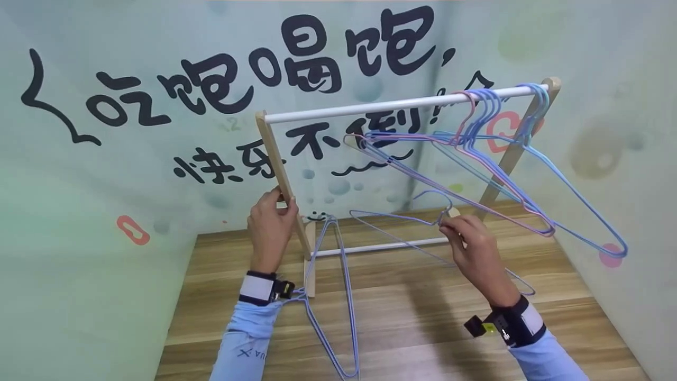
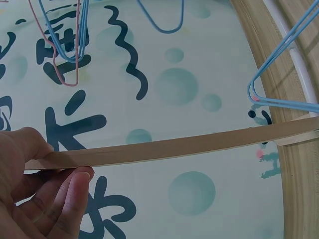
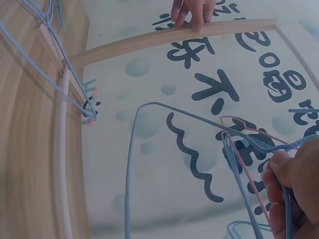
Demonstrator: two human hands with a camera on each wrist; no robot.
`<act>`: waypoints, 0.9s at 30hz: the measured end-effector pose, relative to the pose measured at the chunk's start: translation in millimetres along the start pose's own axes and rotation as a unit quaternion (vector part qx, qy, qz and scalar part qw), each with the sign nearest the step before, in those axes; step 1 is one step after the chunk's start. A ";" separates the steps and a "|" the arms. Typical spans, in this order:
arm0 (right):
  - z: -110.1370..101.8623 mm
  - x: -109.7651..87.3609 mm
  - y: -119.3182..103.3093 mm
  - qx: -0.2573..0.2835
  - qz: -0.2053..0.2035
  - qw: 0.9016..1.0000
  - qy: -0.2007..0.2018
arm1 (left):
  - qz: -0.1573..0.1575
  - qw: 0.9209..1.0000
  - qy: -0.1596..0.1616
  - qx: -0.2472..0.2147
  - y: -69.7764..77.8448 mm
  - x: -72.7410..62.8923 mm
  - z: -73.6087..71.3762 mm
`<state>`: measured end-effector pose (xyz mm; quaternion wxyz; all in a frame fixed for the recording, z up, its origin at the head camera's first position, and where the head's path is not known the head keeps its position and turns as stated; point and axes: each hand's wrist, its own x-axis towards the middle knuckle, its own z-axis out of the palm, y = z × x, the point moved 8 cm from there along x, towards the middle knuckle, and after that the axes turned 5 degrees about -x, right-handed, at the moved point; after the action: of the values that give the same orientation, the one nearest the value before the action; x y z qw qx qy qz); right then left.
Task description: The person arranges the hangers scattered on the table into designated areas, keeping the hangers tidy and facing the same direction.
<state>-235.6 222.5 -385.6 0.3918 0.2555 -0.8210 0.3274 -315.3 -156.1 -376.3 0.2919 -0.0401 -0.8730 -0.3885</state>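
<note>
A blue wire hanger (image 3: pixel 128 184) is pinched near its hook by my right hand (image 1: pixel 473 248), in front of the rack and below the hanging hangers. With thumb and fingers my left hand (image 1: pixel 271 225) grips the left wooden post (image 2: pixel 174 143) of the rack. On the rack's white top rail (image 1: pixel 359 107), toward the right end, hang a pink hanger (image 1: pixel 465 119) and several blue ones (image 1: pixel 582 196). Part of the held hanger is hidden behind my right hand in the head view.
More blue hangers (image 1: pixel 346 286) stand at the rack's lower left, beside my left wrist. A white lower rail (image 1: pixel 381 247) runs between the rack's sides above the wood-grain table (image 1: pixel 391 328). A printed wall (image 1: pixel 106 211) is close behind.
</note>
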 end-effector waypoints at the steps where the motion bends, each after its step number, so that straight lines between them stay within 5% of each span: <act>1: -0.3 1.7 -0.7 -0.001 -0.002 1.000 0.000 | 0.000 1.000 0.000 0.000 0.0 0.1 0.0; 27: -13.4 39.2 -12.1 -0.014 -0.006 0.999 0.029 | 0.001 1.000 -0.001 0.012 0.4 -0.3 -0.4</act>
<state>-243.1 218.1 -343.3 0.4208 0.2451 -0.8123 0.3210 -314.7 -156.0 -376.0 0.2921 -0.0377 -0.8778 -0.3778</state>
